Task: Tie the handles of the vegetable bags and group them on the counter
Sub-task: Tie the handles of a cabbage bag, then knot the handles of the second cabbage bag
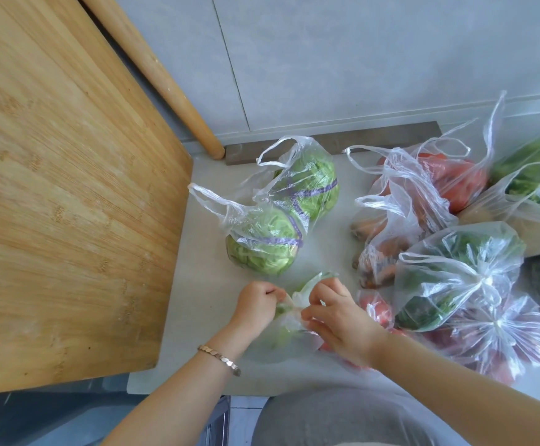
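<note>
I am working low in the middle of the frame, on the pale surface (204, 284) beside the big cutting board (69, 188). The small bag (286, 336) with something green inside lies just below my hands, its body running toward the bottom edge and partly tucked under my right wrist. Its handles (297, 296) are drawn up into a twisted strand that runs left to right between the two hands, so the pull has to go sideways along that line.

The left hand (259, 305) is curled tight, its fingers clamped on the left end of the strand. The right hand (339, 320) pinches the right end, with the other fingers crooked over the plastic. The hands sit close together, both equally near the knot point. I judge the knot is being formed or cinched; I cannot tell if it is closed.

Above, the lettuce bag (281, 220) has its loops loose and apart. In the right of the frame, the tomato bag (439, 178) also has open loops, while the greens bag (455, 278) looks knotted. I judge that several bags remain. The risk is thin plastic tearing if I pull hard.
</note>
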`<state>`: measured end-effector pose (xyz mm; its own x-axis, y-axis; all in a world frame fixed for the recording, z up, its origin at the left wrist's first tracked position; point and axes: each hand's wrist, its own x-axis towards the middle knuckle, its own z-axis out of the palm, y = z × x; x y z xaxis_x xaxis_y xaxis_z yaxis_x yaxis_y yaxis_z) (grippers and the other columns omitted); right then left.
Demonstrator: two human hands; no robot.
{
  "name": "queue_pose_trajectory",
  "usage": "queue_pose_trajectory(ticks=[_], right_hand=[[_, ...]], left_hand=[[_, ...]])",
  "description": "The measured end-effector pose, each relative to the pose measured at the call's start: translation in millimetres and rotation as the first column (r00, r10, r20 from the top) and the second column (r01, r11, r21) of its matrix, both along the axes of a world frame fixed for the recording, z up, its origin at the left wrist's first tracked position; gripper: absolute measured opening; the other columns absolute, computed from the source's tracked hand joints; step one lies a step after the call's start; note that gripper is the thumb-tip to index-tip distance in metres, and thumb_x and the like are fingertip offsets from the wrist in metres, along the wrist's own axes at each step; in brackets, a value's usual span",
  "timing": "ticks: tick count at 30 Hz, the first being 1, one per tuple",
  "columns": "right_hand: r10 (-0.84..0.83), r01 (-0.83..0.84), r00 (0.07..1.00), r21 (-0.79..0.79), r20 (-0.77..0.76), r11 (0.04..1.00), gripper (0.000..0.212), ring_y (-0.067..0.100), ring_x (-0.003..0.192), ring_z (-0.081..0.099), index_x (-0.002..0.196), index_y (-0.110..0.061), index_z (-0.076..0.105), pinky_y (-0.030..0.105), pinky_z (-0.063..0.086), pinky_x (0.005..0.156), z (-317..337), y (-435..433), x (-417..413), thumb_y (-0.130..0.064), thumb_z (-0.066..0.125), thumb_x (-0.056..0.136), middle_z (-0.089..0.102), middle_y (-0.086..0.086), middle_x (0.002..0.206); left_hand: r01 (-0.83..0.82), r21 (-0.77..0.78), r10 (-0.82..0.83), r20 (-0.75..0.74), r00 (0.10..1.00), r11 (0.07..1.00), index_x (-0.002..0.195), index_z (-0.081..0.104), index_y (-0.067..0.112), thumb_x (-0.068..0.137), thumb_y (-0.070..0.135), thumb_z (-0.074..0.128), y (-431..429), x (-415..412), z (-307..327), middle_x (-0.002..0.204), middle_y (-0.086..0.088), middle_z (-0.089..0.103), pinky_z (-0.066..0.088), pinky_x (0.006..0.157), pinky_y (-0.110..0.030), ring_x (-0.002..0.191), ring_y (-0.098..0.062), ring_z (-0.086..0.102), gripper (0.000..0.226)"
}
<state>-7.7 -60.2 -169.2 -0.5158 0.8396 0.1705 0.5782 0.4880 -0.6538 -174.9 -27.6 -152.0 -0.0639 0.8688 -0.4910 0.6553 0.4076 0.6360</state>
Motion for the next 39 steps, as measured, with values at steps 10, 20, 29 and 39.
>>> queue_pose_trajectory(ticks=[10, 20, 29, 39], right_hand=[[-0.263, 0.249, 0.965, -0.289, -0.009, 0.924, 0.027, 0.009, 0.087, 0.053, 0.107, -0.012, 0.064, 0.022, 0.044, 0.089, 67, 83, 4, -0.002, 0.057, 0.084, 0.055, 0.000, 0.096], [-0.191, 0.205, 0.841, 0.028, 0.506, 0.978, 0.046, 0.024, 0.140, 0.012, 0.134, -0.019, 0.040, 0.040, 0.016, 0.112, 102, 218, -45, -0.033, 0.048, 0.091, 0.020, 0.005, 0.150], [-0.460, 0.477, 0.878, -0.154, 0.133, 0.866, 0.051, 0.022, 0.051, 0.036, 0.054, -0.013, 0.026, 0.032, 0.028, 0.059, 111, 192, -14, -0.034, 0.018, 0.099, 0.035, 0.003, 0.050], [-0.606, 0.425, 0.769, -0.545, -0.204, 0.723, 0.051, 0.009, 0.040, 0.015, 0.049, -0.022, 0.018, 0.023, 0.015, 0.042, 103, 137, -5, -0.032, 0.028, 0.098, 0.017, -0.010, 0.037]], left_hand=[[-0.327, 0.449, 0.364, 0.004, 0.932, 0.832, 0.127, 0.034, -0.003, 0.081, 0.019, 0.067, 35, -12, 52, 0.122, -0.011, 0.039, 0.024, 0.099, -0.023, 0.123, -0.028, 0.033, 0.061], [-0.258, 0.431, 0.223, 0.132, 0.966, 0.865, 0.126, 0.040, 0.008, 0.084, 0.038, 0.059, 73, -8, 65, 0.122, -0.005, 0.048, 0.038, 0.099, -0.029, 0.121, -0.022, 0.044, 0.055], [-0.631, 0.342, 0.447, 0.480, 0.755, 0.697, 0.063, 0.043, 0.015, 0.099, 0.021, 0.031, 82, -23, 70, 0.058, -0.003, 0.046, 0.036, 0.060, -0.024, 0.057, -0.013, 0.046, 0.039], [-0.607, 0.244, 0.402, 0.558, 0.726, 0.757, 0.057, 0.032, 0.012, 0.100, 0.016, 0.031, 89, -35, 64, 0.044, 0.005, 0.032, 0.026, 0.038, -0.017, 0.036, -0.007, 0.029, 0.043]])
